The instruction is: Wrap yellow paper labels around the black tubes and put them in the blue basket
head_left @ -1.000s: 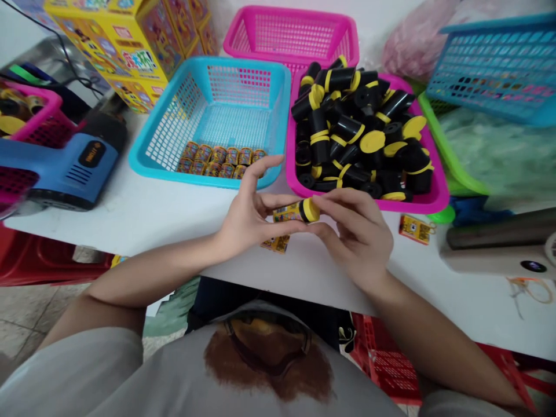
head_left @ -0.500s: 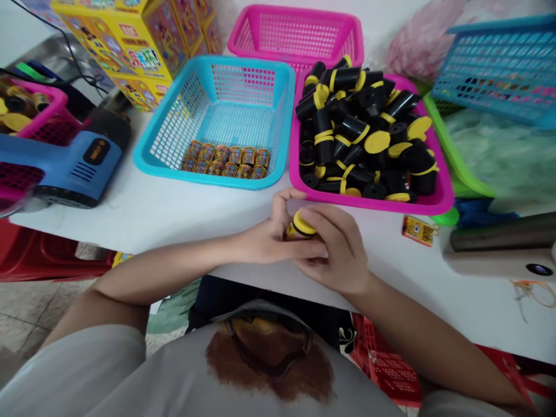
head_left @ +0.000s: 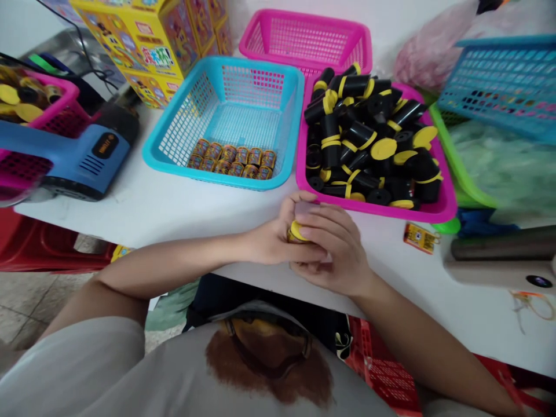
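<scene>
Both my hands meet at the table's front edge around one small canister with a yellow cap [head_left: 297, 230]. My left hand [head_left: 275, 237] wraps its body from the left with curled fingers. My right hand [head_left: 334, 249] covers it from the right and above, fingers pressed onto it. Only the yellow cap shows between the fingers. Just behind the hands stands a pink basket [head_left: 434, 211] heaped with black canisters with yellow caps [head_left: 369, 139]. Left of it a turquoise basket [head_left: 174, 156] holds two rows of labelled canisters [head_left: 234, 162].
A blue heat gun [head_left: 82, 159] lies at the left by a pink basket [head_left: 52, 124]. Yellow printed boxes [head_left: 147, 40] and an empty pink basket [head_left: 304, 37] stand at the back. A loose label [head_left: 419, 237], green tray [head_left: 460, 174] and blue basket [head_left: 504, 81] are right.
The canister went from held up sideways between my fingertips to enclosed by both hands low at the table edge. My left fingers closed round it.
</scene>
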Action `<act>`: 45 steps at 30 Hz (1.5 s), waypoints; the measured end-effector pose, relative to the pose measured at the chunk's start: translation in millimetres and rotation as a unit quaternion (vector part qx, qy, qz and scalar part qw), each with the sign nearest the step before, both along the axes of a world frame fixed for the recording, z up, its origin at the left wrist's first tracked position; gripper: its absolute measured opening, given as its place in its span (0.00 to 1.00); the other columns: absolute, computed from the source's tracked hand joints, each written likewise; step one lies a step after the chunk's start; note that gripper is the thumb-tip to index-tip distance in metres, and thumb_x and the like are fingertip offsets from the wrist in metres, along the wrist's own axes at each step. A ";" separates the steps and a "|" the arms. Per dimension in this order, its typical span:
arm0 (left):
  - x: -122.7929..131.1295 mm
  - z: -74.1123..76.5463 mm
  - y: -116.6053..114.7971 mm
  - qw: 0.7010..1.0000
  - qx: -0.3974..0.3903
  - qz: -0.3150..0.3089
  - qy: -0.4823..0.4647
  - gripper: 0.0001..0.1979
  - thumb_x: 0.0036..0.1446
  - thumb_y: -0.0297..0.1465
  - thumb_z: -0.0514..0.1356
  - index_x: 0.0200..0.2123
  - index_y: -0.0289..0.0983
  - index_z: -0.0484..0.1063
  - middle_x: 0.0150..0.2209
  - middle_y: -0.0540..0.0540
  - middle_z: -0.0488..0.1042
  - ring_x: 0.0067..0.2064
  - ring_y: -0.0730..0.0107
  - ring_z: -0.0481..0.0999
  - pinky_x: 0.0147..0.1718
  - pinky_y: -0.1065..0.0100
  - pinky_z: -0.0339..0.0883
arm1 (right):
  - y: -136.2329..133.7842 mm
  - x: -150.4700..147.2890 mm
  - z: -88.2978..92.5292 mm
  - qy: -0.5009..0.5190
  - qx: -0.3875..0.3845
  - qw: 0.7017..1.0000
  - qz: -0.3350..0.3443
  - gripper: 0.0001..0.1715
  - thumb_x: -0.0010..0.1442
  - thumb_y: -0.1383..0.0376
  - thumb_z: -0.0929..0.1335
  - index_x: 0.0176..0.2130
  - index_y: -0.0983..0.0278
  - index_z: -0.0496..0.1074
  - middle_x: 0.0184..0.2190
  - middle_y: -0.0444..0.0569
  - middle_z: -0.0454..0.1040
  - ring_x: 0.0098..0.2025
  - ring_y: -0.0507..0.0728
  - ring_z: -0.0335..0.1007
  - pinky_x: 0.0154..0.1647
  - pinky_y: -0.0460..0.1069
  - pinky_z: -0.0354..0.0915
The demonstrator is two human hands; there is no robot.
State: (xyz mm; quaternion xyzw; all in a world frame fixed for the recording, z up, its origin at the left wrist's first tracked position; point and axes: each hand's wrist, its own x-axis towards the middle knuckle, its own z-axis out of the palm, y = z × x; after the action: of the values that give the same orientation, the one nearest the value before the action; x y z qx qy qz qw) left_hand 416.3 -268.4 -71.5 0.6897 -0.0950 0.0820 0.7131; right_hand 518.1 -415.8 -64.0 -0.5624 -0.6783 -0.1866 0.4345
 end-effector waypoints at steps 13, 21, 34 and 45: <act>-5.4 -4.9 -13.5 0.988 -0.010 0.147 -0.046 0.28 0.60 0.30 0.63 0.55 0.47 0.48 0.27 0.61 0.61 0.23 0.78 0.65 0.21 0.73 0.59 | 0.4 -11.6 -9.3 -0.082 -0.018 0.992 -0.098 0.21 0.70 0.63 0.69 0.61 0.58 0.71 0.50 0.53 0.80 0.52 0.63 0.73 0.64 0.66 0.70; 1.3 -6.1 -5.4 0.983 0.026 0.122 -0.132 0.28 0.62 0.34 0.65 0.55 0.48 0.49 0.39 0.55 0.71 0.33 0.76 0.74 0.32 0.72 0.68 | 0.1 -3.9 -6.5 -0.101 0.005 0.990 -0.095 0.23 0.71 0.62 0.68 0.63 0.54 0.70 0.49 0.51 0.78 0.54 0.63 0.73 0.62 0.64 0.72; 31.2 96.1 94.9 0.911 0.312 0.270 0.013 0.15 0.56 0.36 0.71 0.45 0.39 0.76 0.44 0.47 0.78 0.42 0.68 0.80 0.43 0.64 0.75 | -3.1 59.4 15.0 -0.040 -0.150 0.937 -0.312 0.30 0.72 0.44 0.61 0.65 0.53 0.71 0.56 0.59 0.69 0.58 0.71 0.65 0.58 0.70 0.65; 120.9 81.2 149.2 0.747 0.559 0.235 0.273 0.16 0.56 0.36 0.71 0.47 0.37 0.85 0.39 0.44 0.84 0.45 0.61 0.81 0.50 0.65 0.71 | 34.0 52.7 28.4 0.002 -0.290 0.897 -0.335 0.29 0.70 0.43 0.65 0.59 0.55 0.77 0.50 0.60 0.78 0.59 0.76 0.67 0.58 0.77 0.62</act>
State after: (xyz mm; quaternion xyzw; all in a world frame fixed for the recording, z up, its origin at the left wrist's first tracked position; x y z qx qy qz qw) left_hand 537.2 -119.3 9.8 0.9584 0.2401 -0.0131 0.1535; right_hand 570.8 -381.8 -35.5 -0.8574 -0.4735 -0.1153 0.1654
